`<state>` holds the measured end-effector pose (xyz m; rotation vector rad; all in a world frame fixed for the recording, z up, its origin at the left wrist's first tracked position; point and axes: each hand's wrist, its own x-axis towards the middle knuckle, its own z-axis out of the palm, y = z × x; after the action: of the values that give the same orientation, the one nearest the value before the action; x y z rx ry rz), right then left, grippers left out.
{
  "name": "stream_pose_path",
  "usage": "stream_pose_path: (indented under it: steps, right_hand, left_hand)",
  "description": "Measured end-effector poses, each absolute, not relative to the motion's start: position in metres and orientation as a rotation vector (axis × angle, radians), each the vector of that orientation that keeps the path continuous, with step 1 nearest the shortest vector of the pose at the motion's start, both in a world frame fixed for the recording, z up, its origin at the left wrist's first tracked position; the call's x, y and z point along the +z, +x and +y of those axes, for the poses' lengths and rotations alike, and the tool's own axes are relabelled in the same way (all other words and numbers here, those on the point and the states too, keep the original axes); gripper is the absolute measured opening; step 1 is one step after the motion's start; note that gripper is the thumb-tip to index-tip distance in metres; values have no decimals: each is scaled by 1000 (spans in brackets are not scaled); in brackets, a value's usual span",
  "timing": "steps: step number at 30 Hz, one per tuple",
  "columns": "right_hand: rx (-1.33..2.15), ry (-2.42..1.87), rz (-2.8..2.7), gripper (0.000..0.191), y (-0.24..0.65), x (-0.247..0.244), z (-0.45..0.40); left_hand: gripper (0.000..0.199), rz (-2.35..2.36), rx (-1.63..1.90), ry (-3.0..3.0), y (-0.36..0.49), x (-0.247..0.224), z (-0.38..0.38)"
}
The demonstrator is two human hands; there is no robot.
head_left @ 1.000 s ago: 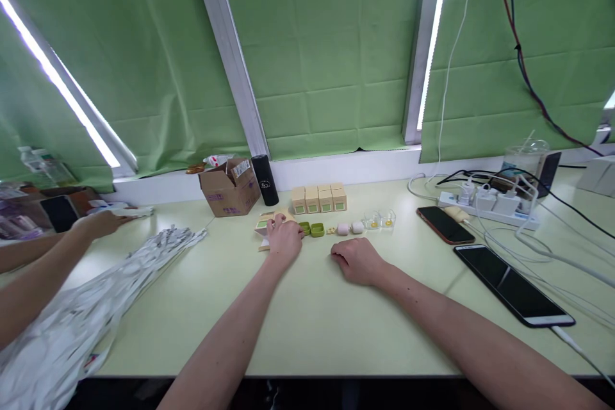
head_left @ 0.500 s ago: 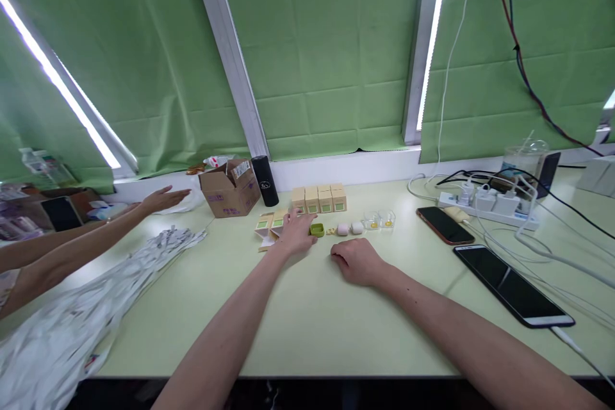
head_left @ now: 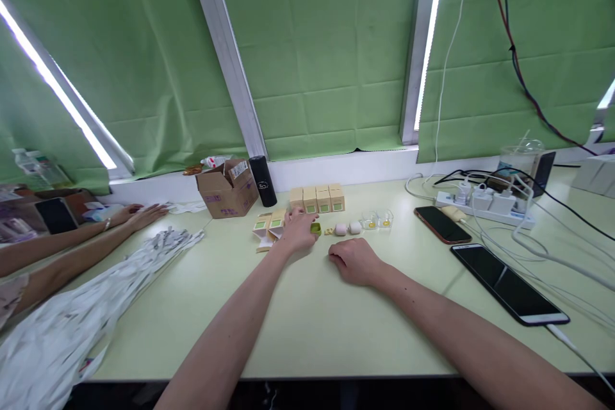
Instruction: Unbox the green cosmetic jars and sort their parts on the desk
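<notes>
My left hand (head_left: 300, 230) is at the small green square container (head_left: 316, 229), its thumb in front and fingers behind, closed around its left side and hiding part of it. Left of that hand, two open cartons with green labels (head_left: 269, 224) stand on the table. Resting on the tabletop, my right hand (head_left: 354, 261) has its fingers curled with nothing visible in them. Just beyond it lie small yellow pieces (head_left: 328, 231), two pale pinkish-white rounded items (head_left: 348, 229) and two clear cups with yellow bits inside (head_left: 377, 221).
Closed tan cartons (head_left: 317, 198) form a row behind. A cardboard box (head_left: 228, 191) and black bottle (head_left: 262, 180) stand back left. White strips (head_left: 120, 282) and another person's hands (head_left: 144, 214) are left. Phones (head_left: 509, 283), cables and a power strip (head_left: 485, 206) occupy the right.
My left hand has shifted slightly right over the green container, covering more of it. My right hand stays put. The other person's raised hands have come down to the table.
</notes>
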<state>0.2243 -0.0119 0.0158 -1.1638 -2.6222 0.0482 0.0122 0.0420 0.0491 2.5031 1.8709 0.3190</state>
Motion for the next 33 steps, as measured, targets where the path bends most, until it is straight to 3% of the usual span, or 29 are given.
stream_pose_path:
  steps: [3, 10, 14, 20, 25, 33]
  right_hand:
    - [34, -1164, -2622, 22, 225, 16, -12]
    - [30, -1156, -2615, 21, 225, 15, -11]
    - [40, -1159, -2621, 20, 225, 16, -11]
    - [57, -1165, -2625, 21, 224, 17, -12]
    - [50, -1174, -2628, 22, 224, 18, -13]
    - [60, -1160, -2614, 23, 224, 19, -13]
  left_hand:
    - [55, 1845, 272, 2538, 23, 52, 42]
    - [28, 1818, 173, 2561, 43, 54, 44]
    - [22, 1839, 187, 2556, 44, 51, 45]
    - [22, 1905, 236, 2534, 42, 44, 49]
    - [35, 1877, 247, 2543, 44, 41, 49]
    - [27, 1838, 272, 2570, 50, 37, 53]
